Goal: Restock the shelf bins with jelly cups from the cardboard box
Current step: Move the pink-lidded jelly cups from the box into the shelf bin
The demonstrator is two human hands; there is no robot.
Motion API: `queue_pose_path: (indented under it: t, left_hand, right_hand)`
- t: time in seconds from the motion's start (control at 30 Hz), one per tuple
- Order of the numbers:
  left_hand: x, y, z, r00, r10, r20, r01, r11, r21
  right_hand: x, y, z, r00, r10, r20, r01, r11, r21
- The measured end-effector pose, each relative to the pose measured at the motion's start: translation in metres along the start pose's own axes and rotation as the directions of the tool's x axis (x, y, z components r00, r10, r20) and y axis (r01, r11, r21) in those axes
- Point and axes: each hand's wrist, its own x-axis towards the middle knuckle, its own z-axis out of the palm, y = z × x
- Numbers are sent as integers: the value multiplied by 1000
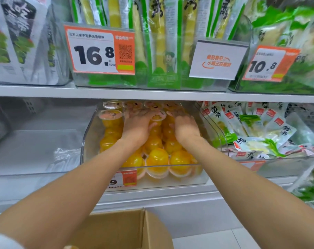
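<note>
Jelly cups, orange-yellow under clear lids, fill the clear bin on the lower shelf, some lying on their sides at the front wall and others upright at the back. Both bare arms reach into this bin from the front. The left hand lies palm down over the cups in the middle of the bin, its thumb against one cup. The right hand rests just beside it, nearer the bin's right wall, with that cup between them. The fingers of both hands are blurred deep among the upright cups, so I cannot tell whether they grasp a cup or only press on the stack.

A small orange price tag hangs on the bin's front. Below the bin stands the open cardboard box. To the right of the bin lie white and green snack packets. Above the bin, on the upper shelf, stand green-edged packs behind a 16.8 price tag.
</note>
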Motion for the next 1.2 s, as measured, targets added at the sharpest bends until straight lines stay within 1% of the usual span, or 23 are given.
queue_pose_path:
  t: [0.1, 0.27, 0.37, 0.5, 0.6, 0.67, 0.77, 0.83, 0.97, 1.07, 1.2]
  left_hand:
    - [2, -1, -4, 999, -2, 33, 2, 1000, 0]
    - [5, -5, 0, 999, -8, 45, 7, 1000, 8]
    - [6, -3, 4, 998, -31, 59, 27, 998, 60]
    - [6, -3, 5, 997, -30, 73, 23, 995, 93]
    - [4, -5, 2, 995, -4, 97, -5, 996, 92]
    - [1, -6, -1, 996, 5, 92, -11, 998, 65]
    - [-8, -5, -11, 997, -22, 68, 22, 1000, 2]
    - [-18, -2, -19, 999, -41, 37, 41, 999, -24]
    - [-48, 2, -40, 995, -97, -34, 92, 989, -116]
    - [-80, 4, -63, 990, -140, 10, 139, 971, -196]
    - [-141, -3, -85, 988, -152, 34, 156, 963, -221]
  right_hand:
    - [-9, -2, 1, 1000, 23, 18, -23, 999, 25]
    - [-24, -7, 6, 996, -6, -84, 6, 1000, -1]
    - [-21, -6, 11, 993, -11, -115, 19, 998, 63]
    - [-10, -4, 12, 997, -4, -74, 13, 992, 124]
    - [-5, 2, 20, 990, -58, -132, 79, 983, 164]
    - [-7, 5, 25, 976, -91, -198, 124, 979, 163]
    - [-17, 6, 19, 955, -94, -282, 157, 965, 209]
    - [-27, 2, 11, 937, -117, -328, 193, 959, 209]
    - [-62, -15, -3, 927, -162, -339, 228, 959, 167]
    - [-97, -34, -11, 911, -170, -375, 282, 922, 267]
    - [-145, -59, -8, 913, -217, -346, 329, 893, 308]
